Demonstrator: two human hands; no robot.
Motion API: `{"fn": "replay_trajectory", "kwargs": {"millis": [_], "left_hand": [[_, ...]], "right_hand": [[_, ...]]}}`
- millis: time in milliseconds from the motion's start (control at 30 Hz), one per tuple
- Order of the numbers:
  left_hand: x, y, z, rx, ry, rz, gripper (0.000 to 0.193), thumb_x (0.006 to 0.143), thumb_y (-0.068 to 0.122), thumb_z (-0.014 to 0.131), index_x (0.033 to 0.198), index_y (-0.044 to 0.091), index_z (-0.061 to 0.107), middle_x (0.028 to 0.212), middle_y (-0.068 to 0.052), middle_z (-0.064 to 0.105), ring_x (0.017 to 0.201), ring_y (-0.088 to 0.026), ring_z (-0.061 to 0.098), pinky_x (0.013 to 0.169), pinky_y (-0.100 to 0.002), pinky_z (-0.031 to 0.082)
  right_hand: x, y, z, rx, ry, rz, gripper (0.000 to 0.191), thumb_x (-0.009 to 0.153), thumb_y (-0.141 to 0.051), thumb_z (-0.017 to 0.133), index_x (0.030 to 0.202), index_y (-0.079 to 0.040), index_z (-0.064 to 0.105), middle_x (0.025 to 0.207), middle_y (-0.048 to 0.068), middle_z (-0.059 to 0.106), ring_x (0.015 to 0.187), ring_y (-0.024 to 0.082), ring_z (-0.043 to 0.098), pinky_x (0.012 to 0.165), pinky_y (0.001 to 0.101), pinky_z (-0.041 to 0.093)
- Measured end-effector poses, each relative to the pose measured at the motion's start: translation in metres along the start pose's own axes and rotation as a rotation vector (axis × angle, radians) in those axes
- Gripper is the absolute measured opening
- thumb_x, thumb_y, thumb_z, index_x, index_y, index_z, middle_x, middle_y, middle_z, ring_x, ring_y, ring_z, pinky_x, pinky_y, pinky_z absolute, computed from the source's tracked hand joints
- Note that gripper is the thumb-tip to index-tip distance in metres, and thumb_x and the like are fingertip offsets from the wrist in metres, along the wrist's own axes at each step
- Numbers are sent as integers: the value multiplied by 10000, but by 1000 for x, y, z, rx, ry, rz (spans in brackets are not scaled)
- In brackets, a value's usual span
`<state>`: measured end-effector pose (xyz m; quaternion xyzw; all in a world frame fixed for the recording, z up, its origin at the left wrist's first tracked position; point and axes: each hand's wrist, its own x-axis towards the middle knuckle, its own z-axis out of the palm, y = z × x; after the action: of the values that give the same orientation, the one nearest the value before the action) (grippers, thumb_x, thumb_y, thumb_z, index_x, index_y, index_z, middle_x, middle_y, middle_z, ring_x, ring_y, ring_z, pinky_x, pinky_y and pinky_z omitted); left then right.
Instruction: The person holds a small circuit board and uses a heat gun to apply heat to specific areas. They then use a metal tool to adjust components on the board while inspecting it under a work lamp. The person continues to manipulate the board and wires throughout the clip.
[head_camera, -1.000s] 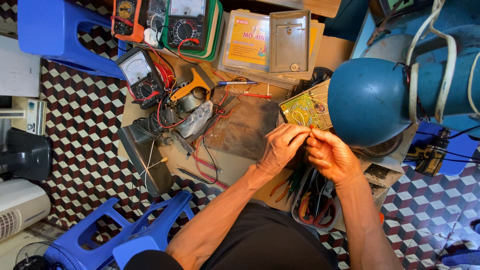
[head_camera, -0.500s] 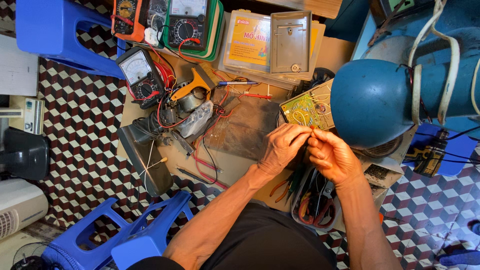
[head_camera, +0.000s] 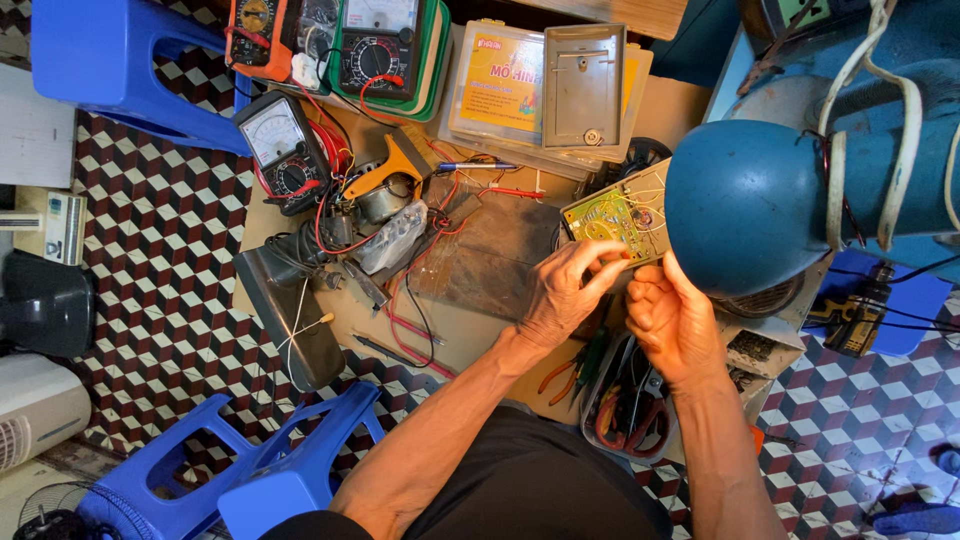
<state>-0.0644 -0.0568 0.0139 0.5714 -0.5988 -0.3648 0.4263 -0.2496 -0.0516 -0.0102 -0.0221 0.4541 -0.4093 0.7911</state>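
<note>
Low worktop (head_camera: 470, 330) seen from above, set on a checkered tile floor (head_camera: 160, 260); near its right edge both hands meet at a green circuit board (head_camera: 612, 215), which lies tilted just beside the rounded blue motor housing (head_camera: 745, 205). Left hand (head_camera: 565, 295): fingers (head_camera: 600, 262) pinched on the board's lower edge, thumb beneath and fingertips on top, so the hand is closed on the board. Right hand (head_camera: 672, 320): curled loosely at the board's lower right corner, touching or nearly touching it; whether it grips the board or something small cannot be told. Handling, as a judgement: the board is light, stiff and thin, yet fragile at its solder joints and trailing wires; it is best held by the bare edges, as the left hand does, with no pressure on the component face. Toward the far edge: three analogue multimeters (head_camera: 285, 150) and a clear plastic parts box (head_camera: 545, 90); at the middle, red test leads (head_camera: 400, 320) tangled about a small motor (head_camera: 380, 200). At the near edge, below the hands, a tray of pliers (head_camera: 625, 405). Blue plastic stools (head_camera: 240, 470) stand on the floor at the near left and far left corners.
</note>
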Motion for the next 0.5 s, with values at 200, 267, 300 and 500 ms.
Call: {"fn": "replay_trajectory", "kwargs": {"millis": [200,267,300,500], "left_hand": [[12,-27,-23,10,192,-263,352,1005,252,652,1328,112,638,1138,-101,722,935,-171,705,731,-304,561],[22,-45,-24,12,192,-289,364,1033,292,618,1341,97,633,1203,-123,700,1011,-201,694,805,-320,566],[28,-53,-23,-22,149,-294,387,1035,318,611,1345,86,625,1233,-132,696,1049,-215,690,841,-332,564],[42,-73,-18,-132,-107,-352,438,1027,376,574,1320,66,669,1193,-159,741,1095,-249,706,925,-362,539]], "right_hand": [[-8,8,-1,-338,382,-338,258,1032,-258,652,1103,-13,610,894,102,647,599,127,558,442,235,408],[-5,9,3,-365,387,-392,258,989,-225,653,1178,-60,592,953,102,683,672,128,630,508,238,508],[-3,10,5,-383,365,-399,261,1000,-225,652,1177,-39,601,969,97,672,700,135,642,533,240,522],[18,11,14,-313,318,-415,261,1029,-204,651,1169,11,603,950,108,656,725,184,686,561,275,557]]}}
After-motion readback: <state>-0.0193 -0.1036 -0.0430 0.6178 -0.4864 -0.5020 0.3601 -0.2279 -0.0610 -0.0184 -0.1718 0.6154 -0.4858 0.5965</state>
